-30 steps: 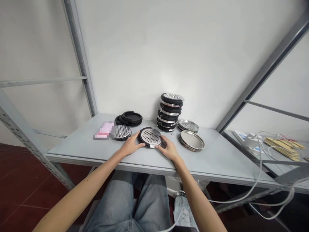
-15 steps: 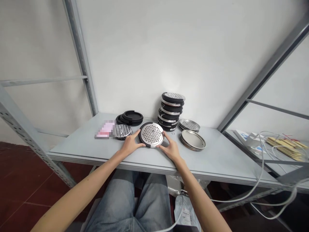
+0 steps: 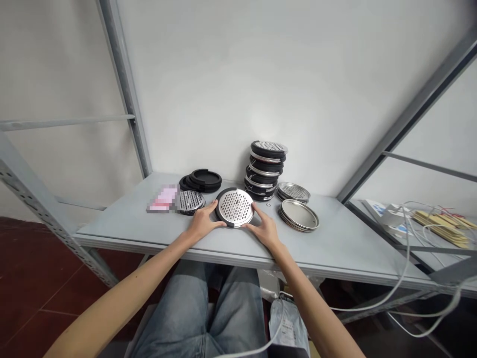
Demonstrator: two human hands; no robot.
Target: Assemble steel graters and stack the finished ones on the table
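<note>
Between my two hands is a round metal grater disc (image 3: 235, 207) with a black rim piece along its left side. My left hand (image 3: 203, 221) grips its left edge, thumb at the front and fingers toward the back. Along the right edge, my right hand (image 3: 265, 228) holds it the same way. Just left of it lie loose perforated metal discs (image 3: 191, 200). Behind these sit black round rings (image 3: 203, 180). A tall stack of black-rimmed graters (image 3: 265, 171) rises behind the held one. To the right are stacked shallow metal lids (image 3: 299, 215) and another perforated disc pile (image 3: 294, 191).
A blurred pink paper (image 3: 164, 198) lies at the table's left. A tiny ring (image 3: 268, 205) rests near the tall stack. White cables (image 3: 404, 268) hang at the right, beside a shelf with yellow strips (image 3: 441, 227). Metal posts (image 3: 124, 84) frame the table.
The view has shifted slightly. Both hands keep their hold on the grater disc, which stays in nearly the same place.
</note>
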